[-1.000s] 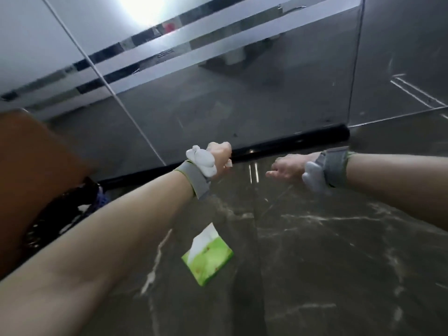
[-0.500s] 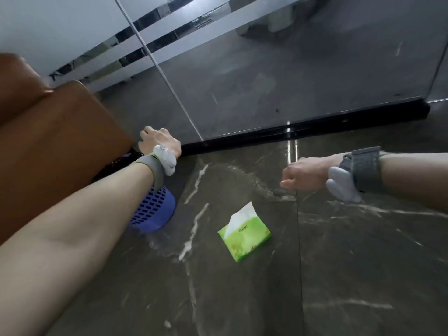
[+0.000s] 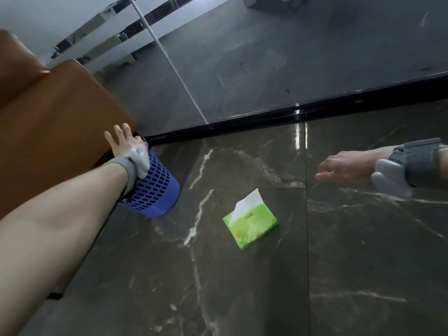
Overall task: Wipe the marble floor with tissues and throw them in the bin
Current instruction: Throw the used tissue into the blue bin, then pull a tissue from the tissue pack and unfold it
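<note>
Head view: the green tissue pack (image 3: 252, 224) lies flat on the marble floor (image 3: 242, 287), with one white tissue (image 3: 248, 202) standing up out of its slot. It sits between the two hands and touches neither. The left grip (image 3: 126, 145) is up and to the left of it, well apart, and the right grip (image 3: 346, 168) is up and to the right, nearer but clear of it.

The left grip is spread wide, fingers straight and parted, holding nothing. It hovers over the top of the blue perforated bin (image 3: 157, 190), which stands on the floor just beside a brown padded seat (image 3: 60, 129). The right grip hangs above the floor with its fingers loosely curled (nothing shows between them).

Each wrist carries a grey band: the left band (image 3: 121, 163) and the right band (image 3: 421, 163), each with a pale device fixed to it.

The bin's mouth is hidden behind the left wrist and hand, so its contents cannot be seen. The right forearm is cut off at the frame edge, and the print on the pack is too small to read. Beyond a black base strip (image 3: 315, 112) rises a glass partition (image 3: 266, 69), blurred with reflections.
</note>
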Available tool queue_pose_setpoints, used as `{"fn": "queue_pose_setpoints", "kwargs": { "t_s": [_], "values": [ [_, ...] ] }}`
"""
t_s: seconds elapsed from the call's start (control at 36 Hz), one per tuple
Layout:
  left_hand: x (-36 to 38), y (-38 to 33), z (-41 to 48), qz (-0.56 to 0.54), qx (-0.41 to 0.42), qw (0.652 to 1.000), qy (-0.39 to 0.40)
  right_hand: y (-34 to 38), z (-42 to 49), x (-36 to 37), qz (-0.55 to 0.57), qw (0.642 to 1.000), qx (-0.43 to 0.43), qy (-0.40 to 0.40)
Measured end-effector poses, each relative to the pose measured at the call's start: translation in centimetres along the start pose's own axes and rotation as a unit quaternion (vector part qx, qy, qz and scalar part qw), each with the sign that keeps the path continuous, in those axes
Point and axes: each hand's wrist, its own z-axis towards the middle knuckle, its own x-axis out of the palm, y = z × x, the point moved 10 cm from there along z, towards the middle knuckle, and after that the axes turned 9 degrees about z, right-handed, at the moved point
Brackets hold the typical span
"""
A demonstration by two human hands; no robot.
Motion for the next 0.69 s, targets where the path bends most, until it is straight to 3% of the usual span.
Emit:
{"fn": "queue_pose_setpoints", "kwargs": {
  "t_s": [0.11, 0.17, 0.25, 0.33, 0.53, 0.69],
  "values": [
    [-1.6, -7.3, -1.6, 0.094, 0.132, 0.987, -0.023, 0.1, 0.1, 0.2, -0.001, 1.000, -0.002, 0.004],
    [-1.7, -11.5, -3.6, 0.097, 0.203, 0.974, 0.004, 0.3, 0.2, 0.3, -0.005, 1.000, -0.003, 0.007],
    [-2.1, -18.2, -8.6, 0.010, 0.351, 0.936, 0.016, 0.3, 0.1, 0.4, -0.007, 1.000, 0.000, 0.008],
    [-1.3, -23.2, -14.7, 0.004, 0.462, 0.885, 0.055, -0.3, -0.7, 0.8, -0.013, 1.000, 0.003, 0.012],
    [4.3, -25.0, -22.6, 0.128, 0.533, 0.801, 0.241, -2.2, -1.9, 1.8, -0.023, 1.000, 0.011, 0.015],
    [-0.7, -25.4, -17.8, -0.021, 0.431, 0.823, 0.369, -3.7, -2.7, 2.2, -0.036, 0.999, 0.022, 0.019]
  ]
}}
